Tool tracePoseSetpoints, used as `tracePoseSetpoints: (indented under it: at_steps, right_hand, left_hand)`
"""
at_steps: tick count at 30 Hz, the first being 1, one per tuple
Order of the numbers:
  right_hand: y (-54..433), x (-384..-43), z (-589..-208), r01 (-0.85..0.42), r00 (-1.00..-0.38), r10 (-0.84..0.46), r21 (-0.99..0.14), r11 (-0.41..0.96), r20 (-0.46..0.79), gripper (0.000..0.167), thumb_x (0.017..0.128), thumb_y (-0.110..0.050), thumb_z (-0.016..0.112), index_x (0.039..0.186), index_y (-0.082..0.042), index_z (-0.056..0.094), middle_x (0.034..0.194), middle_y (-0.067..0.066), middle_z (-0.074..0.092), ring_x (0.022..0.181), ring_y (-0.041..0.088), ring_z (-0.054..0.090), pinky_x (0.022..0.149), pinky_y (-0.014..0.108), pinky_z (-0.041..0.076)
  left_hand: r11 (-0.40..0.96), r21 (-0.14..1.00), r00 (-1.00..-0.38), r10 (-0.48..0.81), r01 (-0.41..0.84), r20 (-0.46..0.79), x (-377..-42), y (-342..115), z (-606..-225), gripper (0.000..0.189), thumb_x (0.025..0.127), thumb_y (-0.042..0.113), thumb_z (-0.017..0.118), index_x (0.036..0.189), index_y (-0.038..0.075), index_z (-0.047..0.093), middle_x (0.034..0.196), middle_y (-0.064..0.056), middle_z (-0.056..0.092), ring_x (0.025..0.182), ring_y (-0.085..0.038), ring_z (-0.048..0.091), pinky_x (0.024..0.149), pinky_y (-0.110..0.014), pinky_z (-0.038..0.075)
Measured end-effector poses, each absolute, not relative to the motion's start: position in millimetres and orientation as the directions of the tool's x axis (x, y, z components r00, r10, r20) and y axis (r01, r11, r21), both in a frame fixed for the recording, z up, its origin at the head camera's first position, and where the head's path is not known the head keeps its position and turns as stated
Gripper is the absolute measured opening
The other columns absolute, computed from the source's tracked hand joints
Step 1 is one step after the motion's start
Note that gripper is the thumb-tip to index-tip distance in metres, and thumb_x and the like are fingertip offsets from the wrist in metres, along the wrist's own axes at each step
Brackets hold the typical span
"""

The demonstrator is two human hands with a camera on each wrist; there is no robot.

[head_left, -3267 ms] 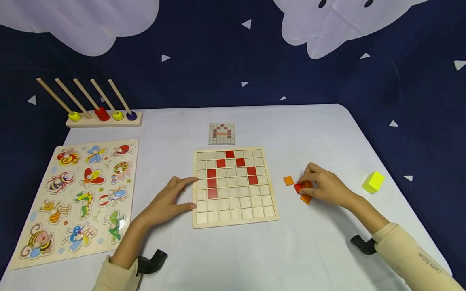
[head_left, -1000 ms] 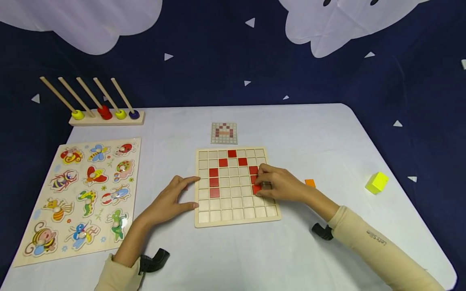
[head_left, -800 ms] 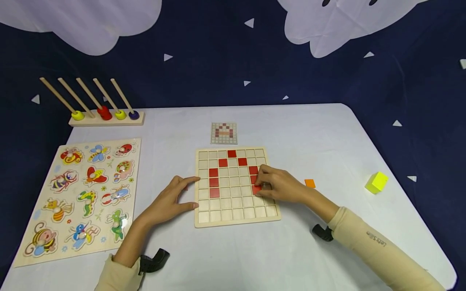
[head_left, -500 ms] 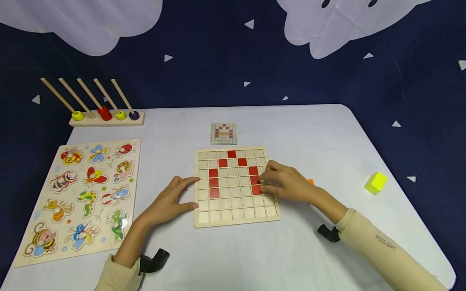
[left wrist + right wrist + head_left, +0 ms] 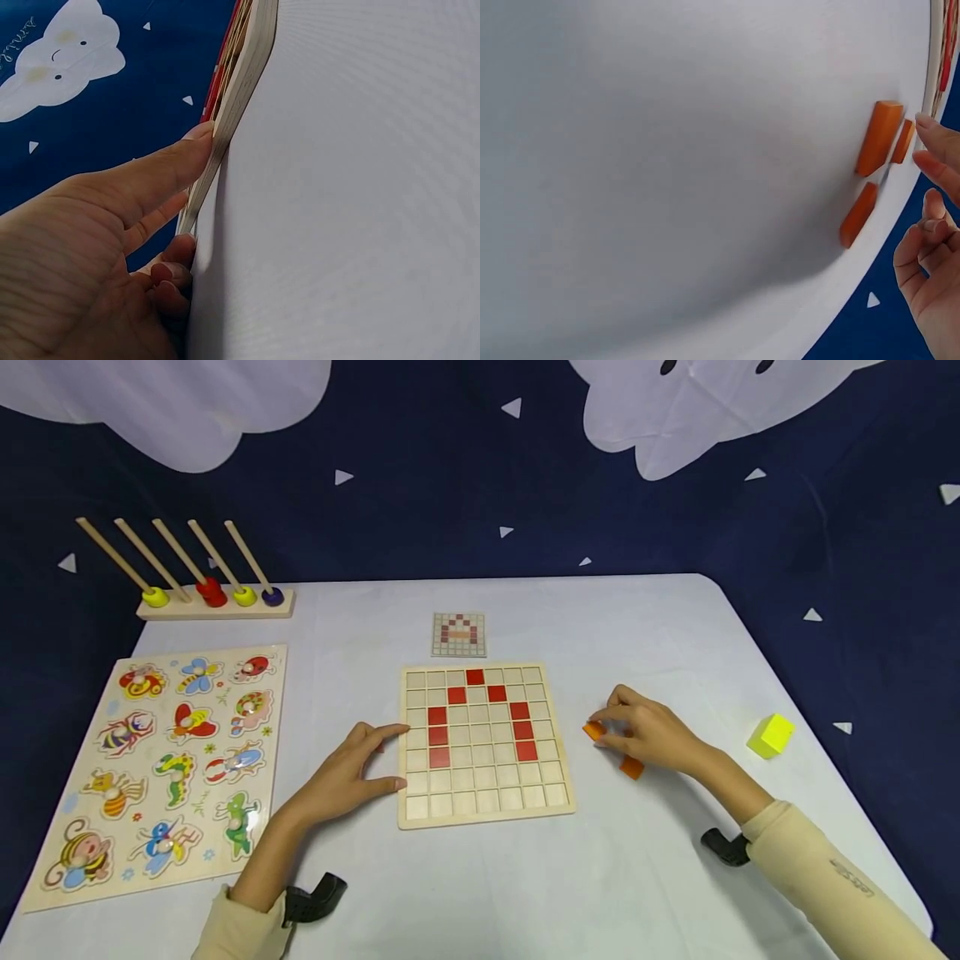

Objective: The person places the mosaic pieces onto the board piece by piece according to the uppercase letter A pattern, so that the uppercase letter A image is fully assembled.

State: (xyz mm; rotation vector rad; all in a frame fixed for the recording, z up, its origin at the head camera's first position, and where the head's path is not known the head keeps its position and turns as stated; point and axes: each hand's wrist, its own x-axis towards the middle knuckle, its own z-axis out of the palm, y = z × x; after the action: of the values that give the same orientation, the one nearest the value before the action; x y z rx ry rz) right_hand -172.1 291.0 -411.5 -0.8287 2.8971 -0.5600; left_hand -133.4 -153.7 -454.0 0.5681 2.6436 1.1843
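Observation:
A square wooden grid board lies mid-table with red tiles set in an arch. My left hand rests at its left edge, index finger and thumb spread and touching the frame. In the left wrist view, the thumb meets the board's side. My right hand is right of the board, its fingertips pinching around an orange tile low over the table. A further orange tile lies under the hand. The right wrist view shows a thicker orange piece beside them.
A small pattern card lies above the board. At left are an insect peg puzzle and a peg abacus. A yellow block stands at the right. White cloth covers the table.
My right hand carried a red tile from the right onto the board's right red column and let it go. It has since moved back right to an orange tile. The left hand stays put.

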Motion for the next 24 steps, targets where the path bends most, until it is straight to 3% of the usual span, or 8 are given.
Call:
tracePoseSetpoints:
  at_steps: [7, 14, 24]
  right_hand:
    - [296.4, -172.5, -415.4, -0.489, -0.857, -0.516, -0.344, 0.802, 0.015, 0.033, 0.083, -0.016, 0.081, 0.113, -0.005, 0.074, 0.099, 0.003, 0.053, 0.080, 0.015, 0.050, 0.069, 0.031, 0.044]
    - [297.2, -173.2, -419.9, -0.524, -0.842, -0.536, -0.322, 0.788, 0.059, 0.022, 0.082, -0.017, 0.081, 0.100, -0.005, 0.076, 0.096, 0.002, 0.054, 0.078, 0.014, 0.051, 0.067, 0.030, 0.046]
    - [292.4, -175.4, -420.7, -0.544, -0.833, -0.544, -0.341, 0.767, 0.105, 0.024, 0.079, -0.019, 0.084, 0.096, -0.004, 0.075, 0.096, 0.001, 0.053, 0.074, 0.013, 0.050, 0.062, 0.025, 0.044]
  left_hand:
    - [0.603, 0.754, -0.910, 0.415, 0.260, -0.017, -132.2, -153.4, -450.9, 0.070, 0.083, 0.026, 0.081, 0.144, 0.015, 0.050, 0.094, -0.004, 0.040, 0.080, -0.014, 0.037, 0.072, -0.029, 0.036]
    - [0.605, 0.752, -0.911, 0.412, 0.261, -0.015, -131.6, -153.9, -450.3, 0.070, 0.083, 0.026, 0.081, 0.144, 0.015, 0.050, 0.095, -0.004, 0.041, 0.080, -0.014, 0.037, 0.072, -0.029, 0.036]
    - [0.610, 0.750, -0.910, 0.413, 0.256, -0.026, -132.5, -153.4, -450.9, 0.071, 0.082, 0.027, 0.081, 0.145, 0.015, 0.049, 0.096, -0.005, 0.041, 0.081, -0.015, 0.038, 0.073, -0.030, 0.036]
